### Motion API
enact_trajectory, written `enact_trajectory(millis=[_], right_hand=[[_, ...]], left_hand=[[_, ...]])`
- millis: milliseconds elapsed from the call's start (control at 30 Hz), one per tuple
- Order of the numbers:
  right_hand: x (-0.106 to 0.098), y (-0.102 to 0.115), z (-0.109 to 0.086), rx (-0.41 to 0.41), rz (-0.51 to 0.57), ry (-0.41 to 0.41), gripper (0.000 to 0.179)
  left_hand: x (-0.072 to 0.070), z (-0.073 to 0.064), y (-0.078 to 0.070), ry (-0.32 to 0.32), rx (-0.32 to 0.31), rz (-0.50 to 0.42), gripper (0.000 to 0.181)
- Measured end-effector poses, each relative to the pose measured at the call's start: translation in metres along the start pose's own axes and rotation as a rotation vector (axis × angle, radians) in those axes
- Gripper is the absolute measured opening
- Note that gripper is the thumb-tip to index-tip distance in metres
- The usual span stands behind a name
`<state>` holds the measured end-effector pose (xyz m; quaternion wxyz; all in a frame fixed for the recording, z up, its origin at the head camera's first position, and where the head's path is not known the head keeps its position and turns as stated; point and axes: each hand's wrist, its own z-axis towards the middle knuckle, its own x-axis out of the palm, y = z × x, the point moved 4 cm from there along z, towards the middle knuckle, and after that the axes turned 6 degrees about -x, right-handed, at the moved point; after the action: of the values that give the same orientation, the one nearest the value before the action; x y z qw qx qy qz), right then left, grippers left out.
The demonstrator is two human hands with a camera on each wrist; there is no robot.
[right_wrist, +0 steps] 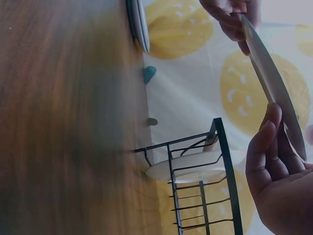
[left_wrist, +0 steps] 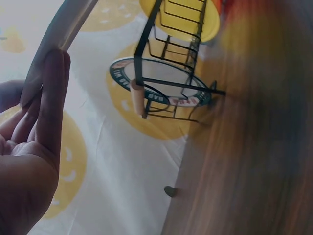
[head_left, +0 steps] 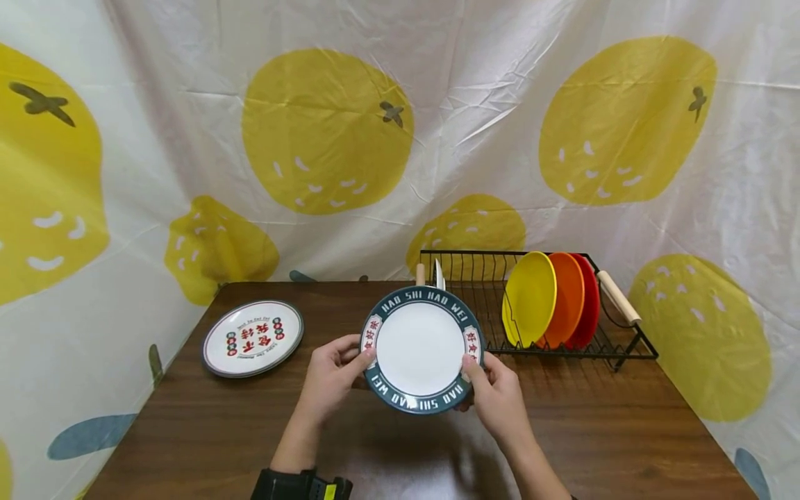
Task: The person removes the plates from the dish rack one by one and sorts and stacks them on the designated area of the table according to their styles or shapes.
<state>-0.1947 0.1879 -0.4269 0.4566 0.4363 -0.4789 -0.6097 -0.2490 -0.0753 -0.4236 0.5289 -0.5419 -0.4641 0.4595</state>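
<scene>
A round white plate (head_left: 420, 348) with a dark green lettered rim is held up over the table, its face toward the head camera. My left hand (head_left: 333, 378) pinches its left edge, thumb on the rim and fingers behind. On the opposite edge, my right hand (head_left: 500, 396) grips it the same way. Both wrist views show the plate edge-on, between the left hand (left_wrist: 39, 122) and the right hand (right_wrist: 281, 171). Behind it stands a black wire dish rack (head_left: 471, 258) with a yellow plate (head_left: 528, 298), an orange plate (head_left: 567, 298) and a red plate (head_left: 589, 305).
Oval white plates (head_left: 215, 340) with red lettering lie stacked at the table's left. Another green-rimmed plate (left_wrist: 168, 73) stands in the rack's left end, mostly hidden in the head view. The rack has wooden handles (head_left: 619, 297). A fruit-printed cloth (head_left: 469, 139) hangs behind the brown table (head_left: 206, 430).
</scene>
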Motion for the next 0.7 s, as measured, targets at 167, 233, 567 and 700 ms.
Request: enact_trajectory(millis=[167,233,567,700], right_hand=[[0.002,0.008,0.008,-0.071,0.014,0.064,0.032],[0.002,0.01,0.011,-0.096,-0.005,0.095,0.032],[0.004,0.023,0.034,-0.168,-0.263,0.196,0.032],[0.004,0.028,0.047,-0.177,-0.321,0.227,0.035]], left_hand=[[-0.012,0.002,-0.005,-0.074,0.041,-0.132,0.031],[-0.02,0.003,-0.006,-0.104,0.043,-0.189,0.032],[-0.081,0.001,0.0,-0.337,-0.039,-0.255,0.044],[-0.103,0.001,0.008,-0.391,-0.097,-0.3,0.053]])
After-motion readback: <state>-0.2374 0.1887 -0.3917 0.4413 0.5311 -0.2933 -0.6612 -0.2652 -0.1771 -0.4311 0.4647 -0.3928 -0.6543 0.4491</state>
